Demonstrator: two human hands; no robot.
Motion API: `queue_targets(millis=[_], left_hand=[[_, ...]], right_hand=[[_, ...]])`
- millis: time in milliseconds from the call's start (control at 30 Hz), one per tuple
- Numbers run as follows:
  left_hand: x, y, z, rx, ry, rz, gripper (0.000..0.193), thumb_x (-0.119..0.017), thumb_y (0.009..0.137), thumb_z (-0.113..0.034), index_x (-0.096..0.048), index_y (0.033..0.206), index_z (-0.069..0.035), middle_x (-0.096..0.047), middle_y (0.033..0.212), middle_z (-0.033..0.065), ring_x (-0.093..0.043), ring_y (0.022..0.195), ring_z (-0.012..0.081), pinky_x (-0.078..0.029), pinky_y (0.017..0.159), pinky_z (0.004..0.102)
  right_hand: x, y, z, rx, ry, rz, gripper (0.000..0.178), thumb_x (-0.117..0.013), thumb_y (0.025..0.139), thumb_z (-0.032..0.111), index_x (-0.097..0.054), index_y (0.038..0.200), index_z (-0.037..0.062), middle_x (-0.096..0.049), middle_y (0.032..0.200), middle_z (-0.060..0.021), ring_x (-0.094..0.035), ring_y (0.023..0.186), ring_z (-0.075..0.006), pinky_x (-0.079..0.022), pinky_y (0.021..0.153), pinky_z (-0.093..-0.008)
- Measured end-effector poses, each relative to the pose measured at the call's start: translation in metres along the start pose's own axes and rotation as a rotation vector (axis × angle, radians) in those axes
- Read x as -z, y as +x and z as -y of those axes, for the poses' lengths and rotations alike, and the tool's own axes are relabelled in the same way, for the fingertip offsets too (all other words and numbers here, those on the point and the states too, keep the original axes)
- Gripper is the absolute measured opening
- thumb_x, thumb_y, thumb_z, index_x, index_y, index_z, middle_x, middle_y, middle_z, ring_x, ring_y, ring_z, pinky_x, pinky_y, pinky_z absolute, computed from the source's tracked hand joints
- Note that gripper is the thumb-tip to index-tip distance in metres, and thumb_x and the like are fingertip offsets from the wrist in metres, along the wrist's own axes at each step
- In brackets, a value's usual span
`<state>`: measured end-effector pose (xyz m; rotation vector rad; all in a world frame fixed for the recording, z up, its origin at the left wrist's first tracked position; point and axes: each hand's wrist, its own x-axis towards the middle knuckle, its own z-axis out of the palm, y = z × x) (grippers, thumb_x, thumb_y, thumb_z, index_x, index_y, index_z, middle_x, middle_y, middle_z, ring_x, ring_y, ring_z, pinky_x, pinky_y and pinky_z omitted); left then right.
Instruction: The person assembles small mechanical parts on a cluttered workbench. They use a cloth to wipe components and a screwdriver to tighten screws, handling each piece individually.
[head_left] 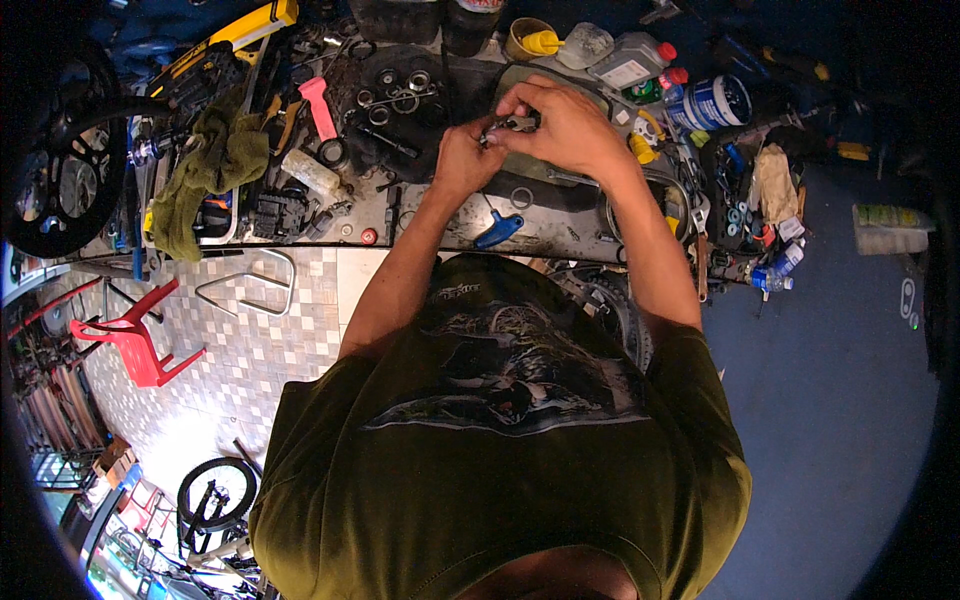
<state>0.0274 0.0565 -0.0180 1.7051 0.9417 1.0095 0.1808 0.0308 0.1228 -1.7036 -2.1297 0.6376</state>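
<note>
Both hands met over the tabletop [560, 235] at 12 o'clock. The left hand [463, 160] and right hand [565, 125] pinched a small metal part [512, 124] between them. It looked hard, light and maybe greasy, so the ends seemed best to hold.

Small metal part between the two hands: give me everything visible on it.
The small metal part looks grey, dull steel, short and chunky, roughly level. Both hands hold it above the cluttered workbench: the left hand pinches its left end, and the right hand wraps over its right side from above. Fingers hide most of it, so its exact shape and any threads or holes cannot be told. It touches nothing but the fingers.
</note>
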Motion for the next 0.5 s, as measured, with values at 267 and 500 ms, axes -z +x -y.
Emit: queue_targets(millis=[267,500], left_hand=[[0.0,-0.001,0.003,0.047,0.054,0.01,0.028,-0.061,0.08,-0.014,-0.069,0.101,0.002,-0.061,0.072,0.0274,-0.065,0.07,0.0428,-0.05,0.061,0.0401],[0.005,-0.001,-0.009,0.071,0.051,0.049,0.03,-0.064,0.08,-0.017,-0.07,0.104,-0.001,-0.063,0.074,0.0258,-0.071,0.068,0.0315,-0.051,0.063,0.0386]], right_hand=[[-0.013,-0.005,0.004,0.039,-0.085,-0.094,0.029,-0.076,0.079,0.027,-0.068,0.098,0.0072,-0.066,0.095,-0.0077,-0.067,0.09,-0.0309,-0.052,0.077,-0.0404],[-0.011,-0.006,0.001,0.087,-0.032,-0.032,0.027,-0.075,0.079,0.017,-0.069,0.105,0.01,-0.066,0.1,-0.0071,-0.066,0.097,-0.0288,-0.051,0.083,-0.0397]])
